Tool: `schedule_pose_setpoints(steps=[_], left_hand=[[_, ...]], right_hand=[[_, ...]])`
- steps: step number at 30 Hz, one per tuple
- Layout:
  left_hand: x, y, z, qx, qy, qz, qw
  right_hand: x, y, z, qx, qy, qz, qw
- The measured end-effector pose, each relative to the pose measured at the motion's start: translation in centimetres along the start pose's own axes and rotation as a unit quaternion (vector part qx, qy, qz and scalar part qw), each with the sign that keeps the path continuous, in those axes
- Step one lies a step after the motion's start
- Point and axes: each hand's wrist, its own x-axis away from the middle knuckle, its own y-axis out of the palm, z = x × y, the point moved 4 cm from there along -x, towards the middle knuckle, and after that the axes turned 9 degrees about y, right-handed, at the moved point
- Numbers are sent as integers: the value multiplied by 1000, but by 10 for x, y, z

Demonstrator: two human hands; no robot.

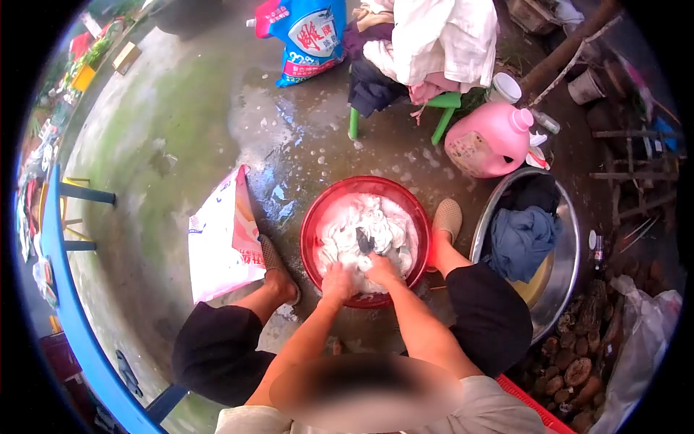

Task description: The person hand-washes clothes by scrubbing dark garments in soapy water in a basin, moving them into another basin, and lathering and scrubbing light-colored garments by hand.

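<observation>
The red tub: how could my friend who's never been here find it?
Find the big silver basin on the right, then look left past the tan shoe. Just beyond sits a smaller, round tub. Unlike the basin, it's red, with sudsy white cloth and the person's left hand and right hand inside.

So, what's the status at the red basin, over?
Left hand, right hand: both inside the red basin, at white, sudsy-looking cloth. Small dark item by right hand, unclear what. Nothing seen blocking either.

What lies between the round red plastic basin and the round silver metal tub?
In the head view, the person's right leg, in black trousers and a tan slipper.
</observation>
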Motion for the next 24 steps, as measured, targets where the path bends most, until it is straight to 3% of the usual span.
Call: schedule_pose_setpoints(steps=[2,3,5,6,7,9,11,13,14,17,19,21,24], left_hand=[[10,-5,-3,151,-77,-67,983],[14,14,-17,284,-152,2,947],[29,73,-53,520,-286,134,794],[42,58,-48,644,-299,97,698],[51,46,-46,685,-307,82,655],[60,-11,-25,609,-263,47,747],[48,-3,-28,604,-92,116,783],[68,-53,-7,322,-61,103,939],[70,-56,-5,245,-15,72,967],[77,-78,11,161,-41,142,976],[80,-108,30,270,-4,292,918],[74,-117,38,326,18,326,887],[73,-125,28,318,9,307,897]], right_hand=[[-4,11,14,-53,-15,-19,998],[-12,21,29,-78,-23,-27,996],[-25,37,55,-364,-5,-37,931],[-17,30,51,-449,14,-27,893],[-6,19,43,-529,33,-18,848],[50,-35,-2,-605,-67,-77,790],[100,-70,-29,-611,-86,-82,783],[146,-87,-49,-649,-143,-78,744],[170,-98,-61,-666,-173,-76,721],[270,-135,-103,-708,-219,-175,648],[307,-150,-112,-713,-257,-232,610],[320,-158,-112,-717,-279,-261,583],[287,-147,-85,-719,-264,-175,618]])
